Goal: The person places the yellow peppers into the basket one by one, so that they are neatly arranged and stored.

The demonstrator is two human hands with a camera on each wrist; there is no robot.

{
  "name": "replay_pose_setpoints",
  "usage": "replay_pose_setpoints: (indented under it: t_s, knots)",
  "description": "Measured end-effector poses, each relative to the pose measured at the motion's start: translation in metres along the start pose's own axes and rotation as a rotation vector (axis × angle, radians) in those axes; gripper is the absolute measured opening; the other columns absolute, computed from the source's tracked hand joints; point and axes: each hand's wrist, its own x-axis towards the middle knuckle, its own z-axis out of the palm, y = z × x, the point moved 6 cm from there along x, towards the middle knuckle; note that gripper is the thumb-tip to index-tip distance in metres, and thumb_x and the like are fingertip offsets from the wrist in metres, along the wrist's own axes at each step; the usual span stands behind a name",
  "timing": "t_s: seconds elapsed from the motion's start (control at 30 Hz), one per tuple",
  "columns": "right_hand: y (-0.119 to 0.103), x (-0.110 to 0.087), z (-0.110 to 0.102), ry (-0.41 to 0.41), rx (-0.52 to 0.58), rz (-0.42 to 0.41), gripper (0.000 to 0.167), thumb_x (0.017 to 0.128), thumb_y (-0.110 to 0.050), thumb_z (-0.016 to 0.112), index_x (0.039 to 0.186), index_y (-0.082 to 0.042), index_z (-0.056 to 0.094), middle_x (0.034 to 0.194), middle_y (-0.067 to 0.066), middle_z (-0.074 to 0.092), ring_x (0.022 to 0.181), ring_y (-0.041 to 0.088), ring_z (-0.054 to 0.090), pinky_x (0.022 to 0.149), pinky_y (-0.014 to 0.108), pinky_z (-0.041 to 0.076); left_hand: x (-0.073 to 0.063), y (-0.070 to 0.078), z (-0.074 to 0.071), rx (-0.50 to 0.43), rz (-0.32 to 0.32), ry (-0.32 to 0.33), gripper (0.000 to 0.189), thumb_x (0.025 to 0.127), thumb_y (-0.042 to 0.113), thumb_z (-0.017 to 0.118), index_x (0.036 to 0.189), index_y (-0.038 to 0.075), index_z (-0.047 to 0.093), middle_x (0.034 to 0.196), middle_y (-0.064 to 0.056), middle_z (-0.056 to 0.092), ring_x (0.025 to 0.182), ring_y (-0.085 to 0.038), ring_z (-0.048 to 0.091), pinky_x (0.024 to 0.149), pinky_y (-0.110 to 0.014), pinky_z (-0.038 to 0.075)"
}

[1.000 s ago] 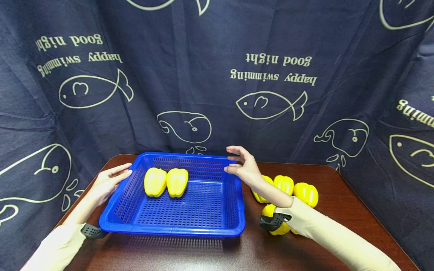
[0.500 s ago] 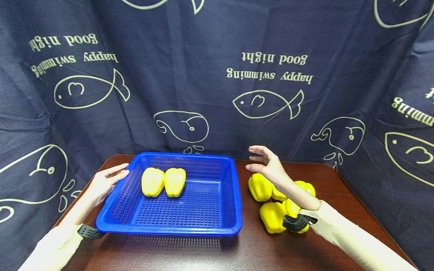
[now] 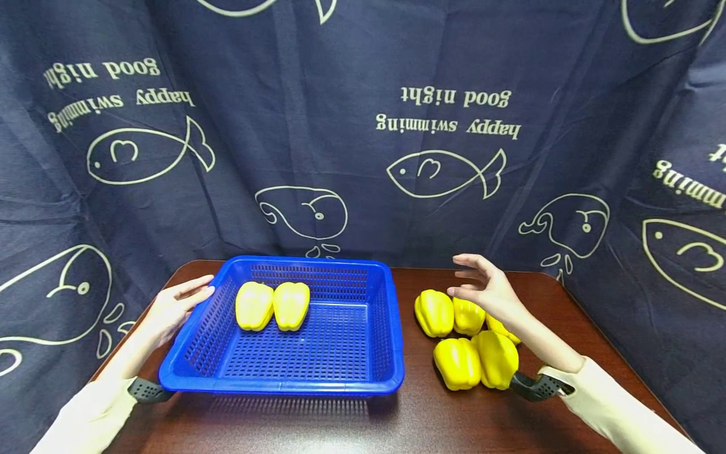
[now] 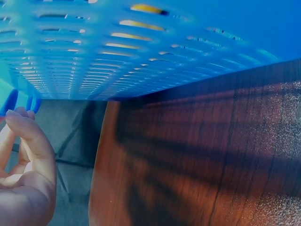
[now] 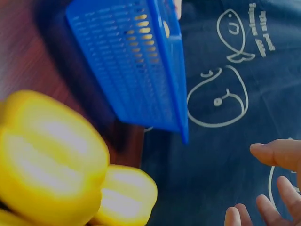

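Observation:
A blue plastic basket [image 3: 283, 384] with slotted sides stands on the table. Two yellow bell peppers [image 3: 254, 306] lie side by side at its left. My left hand [image 3: 172, 310] has its fingertips at the basket's left rim; in the left wrist view its thumb [image 4: 35, 136] reaches that edge. To the basket's right sit several more yellow bell peppers [image 3: 457, 364] in a loose cluster, the rearmost partly hidden by my right arm. My right hand [image 3: 489, 291] hovers over the back of this cluster, fingers parted and slightly bent, holding nothing.
A brown wooden table [image 3: 573, 366] carries everything. Behind and around it hangs a dark blue curtain [image 3: 363, 82] printed with fish and lettering. Black straps [image 3: 149, 391] circle both wrists.
My right hand has moved from the basket's right rim, rightward and slightly down, to over the loose peppers. My left hand has stayed at the left rim. The view has shifted slightly.

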Motion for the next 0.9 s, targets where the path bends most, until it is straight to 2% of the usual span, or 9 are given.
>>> replay_pose_setpoints:
  t_s: [0.13, 0.23, 0.47, 0.63, 0.9]
  knots:
    - [0.007, -0.008, -0.011, 0.033, -0.045, -0.036, 0.058, 0.081, -0.004, 0.075, 0.131, 0.002, 0.047, 0.118, -0.022, 0.053, 0.101, -0.008, 0.057, 0.082, 0.013, 0.051, -0.001, -0.001, -0.001, -0.003, 0.004, -0.008, 0.04, 0.094, 0.023, 0.062, 0.134, 0.02, 0.054, 0.093, 0.021, 0.067, 0.078, -0.003, 0.068, 0.066, -0.022, 0.058]
    - [0.016, -0.015, -0.02, 0.065, -0.075, -0.058, 0.056, 0.08, -0.001, 0.074, 0.129, 0.005, 0.048, 0.112, -0.031, 0.053, 0.098, -0.01, 0.057, 0.08, 0.013, 0.051, 0.0, -0.002, 0.0, 0.006, 0.007, -0.018, 0.045, 0.095, 0.023, 0.061, 0.139, 0.015, 0.05, 0.094, 0.021, 0.067, 0.079, -0.002, 0.068, 0.066, -0.023, 0.057]
    - [0.042, -0.034, -0.038, 0.131, -0.21, -0.116, 0.056, 0.074, 0.004, 0.077, 0.125, 0.003, 0.053, 0.109, -0.035, 0.05, 0.096, -0.015, 0.052, 0.078, 0.008, 0.048, 0.002, -0.003, -0.002, 0.023, -0.011, -0.007, 0.06, 0.095, 0.024, 0.062, 0.146, 0.004, 0.038, 0.093, 0.023, 0.066, 0.08, -0.001, 0.067, 0.067, -0.022, 0.057]
    - [0.053, -0.043, -0.045, 0.164, -0.265, -0.163, 0.055, 0.071, 0.006, 0.078, 0.121, 0.002, 0.056, 0.108, -0.036, 0.05, 0.096, -0.018, 0.051, 0.079, 0.006, 0.046, 0.001, -0.003, -0.005, 0.04, -0.027, -0.003, 0.064, 0.095, 0.025, 0.062, 0.148, 0.002, 0.034, 0.093, 0.024, 0.066, 0.081, -0.001, 0.067, 0.068, -0.022, 0.057]
    - [0.074, -0.049, -0.055, 0.207, -0.315, -0.18, 0.054, 0.07, 0.009, 0.078, 0.119, 0.003, 0.057, 0.11, -0.038, 0.049, 0.096, -0.02, 0.051, 0.077, 0.004, 0.046, 0.001, -0.001, -0.001, 0.021, -0.009, -0.008, 0.057, 0.095, 0.025, 0.061, 0.145, 0.007, 0.041, 0.094, 0.022, 0.067, 0.081, -0.001, 0.067, 0.068, -0.021, 0.057]
